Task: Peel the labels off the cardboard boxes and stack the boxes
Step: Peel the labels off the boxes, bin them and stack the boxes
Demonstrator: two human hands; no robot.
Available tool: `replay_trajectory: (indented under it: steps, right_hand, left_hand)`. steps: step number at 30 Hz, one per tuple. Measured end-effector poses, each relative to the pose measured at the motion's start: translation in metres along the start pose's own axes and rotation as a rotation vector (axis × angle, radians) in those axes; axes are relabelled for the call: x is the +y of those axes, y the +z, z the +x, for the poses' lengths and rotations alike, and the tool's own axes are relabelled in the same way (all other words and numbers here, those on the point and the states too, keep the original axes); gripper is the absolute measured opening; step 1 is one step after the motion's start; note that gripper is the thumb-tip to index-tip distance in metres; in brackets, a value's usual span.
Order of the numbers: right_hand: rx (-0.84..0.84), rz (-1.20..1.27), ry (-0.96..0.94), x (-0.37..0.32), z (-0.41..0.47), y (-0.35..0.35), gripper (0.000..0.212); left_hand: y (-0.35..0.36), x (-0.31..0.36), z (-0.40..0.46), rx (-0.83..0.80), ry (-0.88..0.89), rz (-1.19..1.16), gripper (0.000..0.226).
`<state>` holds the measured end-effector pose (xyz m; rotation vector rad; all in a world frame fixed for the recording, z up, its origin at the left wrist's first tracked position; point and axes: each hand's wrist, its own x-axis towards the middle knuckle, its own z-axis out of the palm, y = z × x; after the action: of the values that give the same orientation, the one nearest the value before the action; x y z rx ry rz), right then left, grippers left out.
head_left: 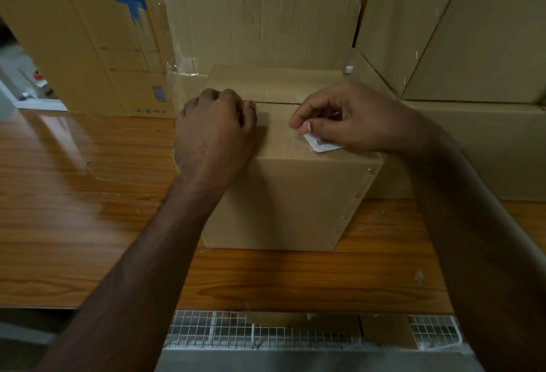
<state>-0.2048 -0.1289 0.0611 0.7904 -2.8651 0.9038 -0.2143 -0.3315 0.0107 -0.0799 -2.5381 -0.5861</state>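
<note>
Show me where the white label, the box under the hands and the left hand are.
white label (322,144): head view, its printed free corner.
box (283,203): head view, its front face.
left hand (215,135): head view, its back.
</note>
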Motion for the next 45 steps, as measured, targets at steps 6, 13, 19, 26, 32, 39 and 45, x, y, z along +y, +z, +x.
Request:
replay_trajectory:
  steps: [6, 13, 19, 26, 32, 39, 45]
  right_hand:
    - [-0.141, 0.09, 0.016, 0.004, -0.005, -0.011, 0.033]
    - [-0.03, -0.187, -0.051, -0.01, -0.011, -0.001, 0.035]
    - [0.001, -0.487, -0.128, -0.019, -0.005, 0.012, 0.028]
    - [0.003, -0.429, -0.093, -0.02, 0.001, 0.004, 0.024]
    - [-0.013, -0.483, -0.09, -0.024, -0.012, 0.008, 0.034]
    - [0.009, -0.545, -0.116, -0.022, -0.014, 0.016, 0.027]
    - [0.078, -0.622, -0.094, -0.021, -0.009, 0.024, 0.028]
  left_hand:
    - [-0.001, 0.0, 0.0, -0.021, -0.008, 0.003, 0.037]
    - [-0.001, 0.0, 0.001, -0.028, -0.004, 0.01, 0.038]
    - [0.001, 0.0, 0.001, -0.036, -0.012, 0.016, 0.037]
    - [0.0, -0.001, 0.001, -0.032, -0.003, 0.016, 0.038]
    - [-0.001, -0.001, 0.001, -0.031, 0.007, 0.024, 0.038]
    - [0.0, -0.002, 0.0, -0.044, 0.006, 0.031, 0.039]
    - [-0.002, -0.001, -0.002, -0.044, 0.005, 0.028, 0.039]
